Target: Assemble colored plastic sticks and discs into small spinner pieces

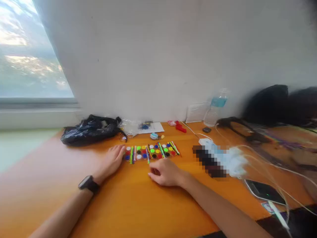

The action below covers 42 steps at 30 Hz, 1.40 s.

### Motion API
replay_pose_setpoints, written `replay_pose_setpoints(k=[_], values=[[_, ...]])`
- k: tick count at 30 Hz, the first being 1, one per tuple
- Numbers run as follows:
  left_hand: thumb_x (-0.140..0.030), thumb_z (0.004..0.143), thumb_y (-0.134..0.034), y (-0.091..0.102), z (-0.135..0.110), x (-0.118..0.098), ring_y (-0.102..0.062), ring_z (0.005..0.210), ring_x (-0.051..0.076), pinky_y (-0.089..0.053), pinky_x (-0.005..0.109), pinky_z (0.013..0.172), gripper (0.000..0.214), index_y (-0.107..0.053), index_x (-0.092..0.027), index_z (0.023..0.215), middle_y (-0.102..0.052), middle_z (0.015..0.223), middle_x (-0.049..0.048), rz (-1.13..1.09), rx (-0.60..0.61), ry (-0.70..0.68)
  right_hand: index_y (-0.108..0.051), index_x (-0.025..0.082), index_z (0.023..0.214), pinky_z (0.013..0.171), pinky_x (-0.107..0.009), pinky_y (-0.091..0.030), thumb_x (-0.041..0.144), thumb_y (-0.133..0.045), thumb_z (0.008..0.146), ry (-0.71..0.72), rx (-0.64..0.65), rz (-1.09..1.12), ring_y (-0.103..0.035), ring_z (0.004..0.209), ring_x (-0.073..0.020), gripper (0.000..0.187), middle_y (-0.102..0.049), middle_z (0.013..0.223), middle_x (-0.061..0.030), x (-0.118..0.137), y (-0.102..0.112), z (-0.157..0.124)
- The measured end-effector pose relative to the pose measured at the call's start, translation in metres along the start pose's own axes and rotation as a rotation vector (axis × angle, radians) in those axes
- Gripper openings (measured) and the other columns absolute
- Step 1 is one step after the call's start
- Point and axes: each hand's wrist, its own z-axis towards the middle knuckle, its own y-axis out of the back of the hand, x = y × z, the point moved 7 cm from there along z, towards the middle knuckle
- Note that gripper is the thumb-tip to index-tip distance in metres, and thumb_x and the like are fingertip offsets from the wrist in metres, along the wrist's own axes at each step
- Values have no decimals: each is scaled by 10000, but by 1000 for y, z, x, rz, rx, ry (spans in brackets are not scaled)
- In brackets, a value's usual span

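In the head view, several clear strips of small round colour spots (139, 152), which look like paint pots, lie in a row on the wooden table (128, 205). Thin coloured sticks (131, 154) like small brushes rest between them. My left hand (114, 159) lies flat at the row's left end, its fingertips beside the first strip. It wears a black watch (89, 183) on the wrist. Just in front of the row's middle, my right hand (164, 172) rests with loosely curled fingers, thumb and forefinger apart. Its forefinger is close to the lower end of a blue-and-white stick (148, 158); contact is unclear.
A black plastic bag (91, 130) lies at the back left. Behind the strips are a white paper (155, 128), a small round tin (154, 136) and a red object (180, 127). To the right are a bottle (213, 110), a phone (264, 191) and white cables (274, 166).
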Motion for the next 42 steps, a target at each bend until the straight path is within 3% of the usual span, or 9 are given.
replay_pose_setpoints(k=[8, 17, 20, 24, 27, 31, 37, 39, 42], values=[[-552, 1072, -326, 6, 2, -3, -609, 1248, 342, -417, 520, 1133, 533, -668, -189, 1259, -703, 1288, 138, -54, -26, 40, -586, 192, 774, 579, -252, -247, 314, -653, 928, 0, 7, 37, -566, 630, -128, 207, -693, 720, -6, 3, 0, -1], [-410, 998, -418, 31, 3, 10, -725, 1097, 270, -572, 385, 957, 440, -678, -147, 1236, -753, 1250, 132, -162, -117, 152, -559, 203, 765, 595, -241, -280, 290, -623, 942, -2, -28, 58, -547, 616, -121, 207, -674, 698, 11, 1, 1, -1], [-389, 977, -459, 30, 3, 5, -747, 1000, 264, -587, 382, 897, 431, -712, -166, 1244, -784, 1179, 103, -187, -71, 119, -566, 202, 767, 593, -246, -273, 285, -631, 934, -6, -22, 52, -559, 625, -126, 198, -684, 709, 3, 2, 1, -1], [-302, 942, -502, 26, 3, -12, -726, 1072, 271, -534, 392, 999, 330, -817, -243, 1023, -808, 1104, 38, -196, 8, 25, -566, 200, 765, 591, -252, -264, 287, -629, 942, -24, -10, 54, -559, 624, -126, 207, -689, 713, -2, 2, 3, -1], [-288, 933, -509, 26, 3, -20, -722, 1045, 271, -529, 399, 990, 322, -829, -251, 936, -809, 1055, 37, -203, 9, -3, -561, 200, 767, 592, -250, -264, 295, -630, 945, -25, -9, 60, -557, 625, -124, 213, -686, 712, 3, 1, 3, -1], [-328, 917, -546, 26, 4, -14, -726, 1000, 272, -556, 402, 947, 291, -820, -233, 902, -790, 1030, 59, -237, -51, 13, -543, 200, 761, 590, -251, -263, 303, -630, 946, -22, -9, 59, -540, 621, -123, 229, -675, 710, 2, 0, 2, -1], [-391, 936, -589, 36, 2, 0, -728, 962, 244, -600, 376, 864, 264, -765, -198, 975, -730, 1090, 90, -314, -252, 64, -545, 203, 768, 598, -248, -273, 298, -620, 952, -24, -2, 68, -553, 639, -128, 220, -685, 731, -6, 0, 2, 0], [-394, 934, -620, 42, 0, -9, -714, 993, 240, -590, 362, 865, 229, -746, -203, 951, -716, 1086, 84, -325, -303, 43, -547, 204, 770, 601, -249, -272, 295, -622, 950, -17, -5, 63, -560, 644, -130, 215, -689, 736, -7, 0, 2, 0], [-369, 907, -692, 46, -6, -43, -693, 960, 222, -564, 328, 824, 158, -727, -220, 865, -716, 1014, 59, -328, -283, -61, -532, 204, 746, 601, -254, -264, 264, -618, 937, -5, -37, 34, -557, 634, -130, 218, -679, 719, -1, 2, 3, 0]])
